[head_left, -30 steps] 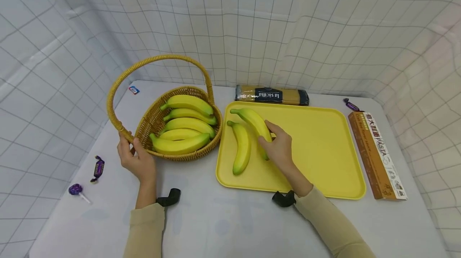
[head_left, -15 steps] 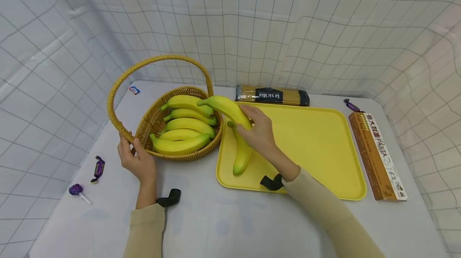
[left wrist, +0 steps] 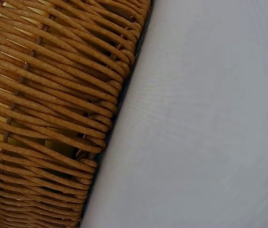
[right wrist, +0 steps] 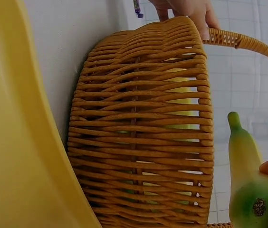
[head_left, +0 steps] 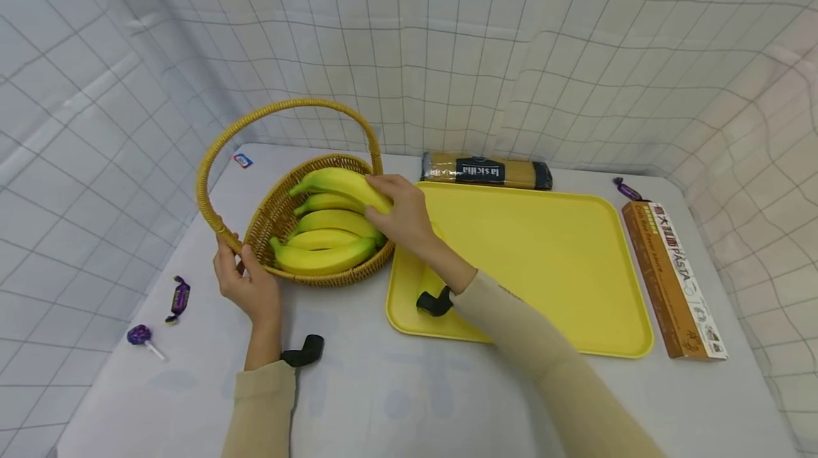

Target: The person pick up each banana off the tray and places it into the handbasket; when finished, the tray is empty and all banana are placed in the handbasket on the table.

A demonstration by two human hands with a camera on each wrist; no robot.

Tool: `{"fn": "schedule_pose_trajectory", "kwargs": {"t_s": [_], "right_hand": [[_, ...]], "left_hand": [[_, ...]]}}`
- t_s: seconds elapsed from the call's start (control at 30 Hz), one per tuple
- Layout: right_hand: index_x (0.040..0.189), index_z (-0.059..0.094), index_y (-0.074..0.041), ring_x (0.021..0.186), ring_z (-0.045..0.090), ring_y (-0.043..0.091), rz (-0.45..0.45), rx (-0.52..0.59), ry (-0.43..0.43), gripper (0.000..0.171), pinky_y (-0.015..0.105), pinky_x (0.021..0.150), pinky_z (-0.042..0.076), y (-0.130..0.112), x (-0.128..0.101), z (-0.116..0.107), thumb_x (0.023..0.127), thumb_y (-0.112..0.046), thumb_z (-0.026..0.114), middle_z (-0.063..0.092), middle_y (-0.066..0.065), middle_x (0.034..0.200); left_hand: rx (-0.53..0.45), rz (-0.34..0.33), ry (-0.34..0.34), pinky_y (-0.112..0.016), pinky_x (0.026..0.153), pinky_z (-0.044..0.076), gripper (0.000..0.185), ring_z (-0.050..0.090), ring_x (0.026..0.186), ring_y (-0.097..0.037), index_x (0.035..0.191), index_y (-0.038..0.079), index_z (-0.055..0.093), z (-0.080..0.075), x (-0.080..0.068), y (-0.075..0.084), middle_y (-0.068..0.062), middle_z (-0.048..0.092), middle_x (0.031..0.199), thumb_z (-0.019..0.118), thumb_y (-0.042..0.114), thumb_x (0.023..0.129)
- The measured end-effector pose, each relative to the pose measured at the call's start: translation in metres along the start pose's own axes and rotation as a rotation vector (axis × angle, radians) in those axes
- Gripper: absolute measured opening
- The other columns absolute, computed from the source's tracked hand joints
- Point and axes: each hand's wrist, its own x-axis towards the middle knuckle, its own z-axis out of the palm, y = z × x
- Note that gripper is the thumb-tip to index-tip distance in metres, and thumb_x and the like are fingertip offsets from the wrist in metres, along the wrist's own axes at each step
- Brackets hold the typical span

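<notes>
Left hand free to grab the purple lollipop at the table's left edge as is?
Probably not yet: the left hand grips the basket at its handle base. The lollipop lies nearby on open table, unobstructed, once it lets go.

"la sicilia" packet (head_left: pixel 486 172); "PASTA" box (head_left: pixel 674 279)

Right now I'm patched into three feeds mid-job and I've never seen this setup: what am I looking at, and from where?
There is no machine: a person works with two bare hands. The wide picture comes from a head camera looking down; the two close-ups come from wrist cameras.

On the white table stand a woven wicker basket of yellow bananas, a flat yellow plastic tray, a dark-labelled spaghetti packet, a long brown pasta box and purple wrapped sweets.

The left hand grips the basket where handle meets rim. The right hand holds one yellow banana over the basket; the right wrist view shows that banana's tip beside the weave.
</notes>
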Motion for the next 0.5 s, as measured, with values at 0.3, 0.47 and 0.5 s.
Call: {"fn": "schedule_pose_trajectory", "kwargs": {"t_s": [0.3,0.47,0.5], "right_hand": [[0.13,0.063,-0.003,0.12,0.061,0.026,0.028,-0.024,-0.108,0.046,0.033,0.092,0.052,0.004,0.013,0.029,0.085,-0.011,0.067,0.065,0.014,0.128],[0.13,0.062,-0.003,0.123,0.059,0.025,0.045,-0.07,-0.155,0.046,0.033,0.099,0.049,0.007,0.016,0.041,0.085,-0.014,0.067,0.065,0.013,0.129],[0.13,0.062,-0.003,0.123,0.059,0.025,0.045,-0.079,-0.16,0.046,0.032,0.099,0.048,0.007,0.017,0.043,0.086,-0.014,0.067,0.065,0.013,0.128]], "left_hand": [[-0.007,0.004,0.004,-0.015,0.082,0.04,0.041,0.054,0.111,-0.008,0.137,-0.002,0.054,0.0,0.0,-0.001,-0.028,0.058,0.119,0.052,-0.002,0.096],[-0.014,0.01,0.002,-0.015,0.082,0.04,0.042,0.055,0.113,-0.014,0.138,-0.003,0.052,0.0,0.0,-0.003,-0.029,0.058,0.12,0.051,-0.005,0.096],[-0.014,0.01,0.003,-0.015,0.082,0.04,0.043,0.055,0.113,-0.013,0.138,-0.003,0.052,0.0,0.0,-0.003,-0.029,0.058,0.12,0.051,-0.005,0.096]]}}
